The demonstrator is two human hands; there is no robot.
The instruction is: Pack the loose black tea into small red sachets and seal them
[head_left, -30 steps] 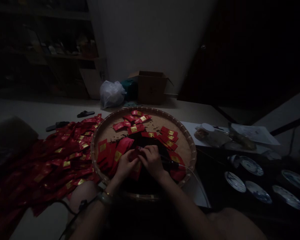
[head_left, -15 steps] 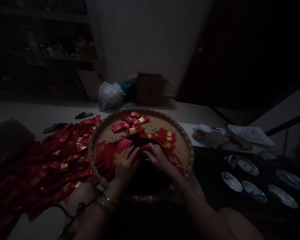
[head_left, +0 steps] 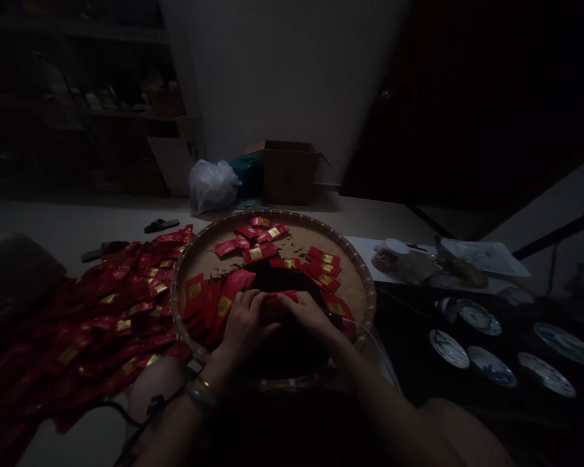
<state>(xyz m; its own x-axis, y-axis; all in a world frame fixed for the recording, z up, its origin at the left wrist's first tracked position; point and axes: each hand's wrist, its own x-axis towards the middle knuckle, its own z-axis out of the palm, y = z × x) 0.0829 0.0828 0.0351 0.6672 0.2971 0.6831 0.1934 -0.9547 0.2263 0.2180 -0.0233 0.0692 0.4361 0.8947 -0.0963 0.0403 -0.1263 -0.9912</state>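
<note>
Over the round woven tray [head_left: 355, 259], my left hand [head_left: 244, 320] and my right hand [head_left: 312, 316] are closed on a small red packet [head_left: 276, 309], one at each end. Dark loose leaves, like tea, form a heap [head_left: 282, 350] under my hands. Left of my left hand leans a bunch of flat red packets [head_left: 226, 305] with gold labels. More red packets [head_left: 327, 269] lie right of the heap, and several puffed ones [head_left: 260, 251] toward the tray's far side. A dark-ended device with a white cable [head_left: 337, 318] shows beside my right wrist; its kind is hard to make out.
A large pile of red packets [head_left: 121, 318] covers the floor at left, near dark slippers [head_left: 161, 226]. Behind the tray stand a white plastic bag [head_left: 214, 187] and an open cardboard box [head_left: 291, 175]. Several patterned dishes [head_left: 479, 318] sit on a dark surface at right.
The red packet between my hands has turned so its broader face and upper edge show. My right hand has shifted slightly, revealing the dark end of the white cable. The view has drifted slightly.
</note>
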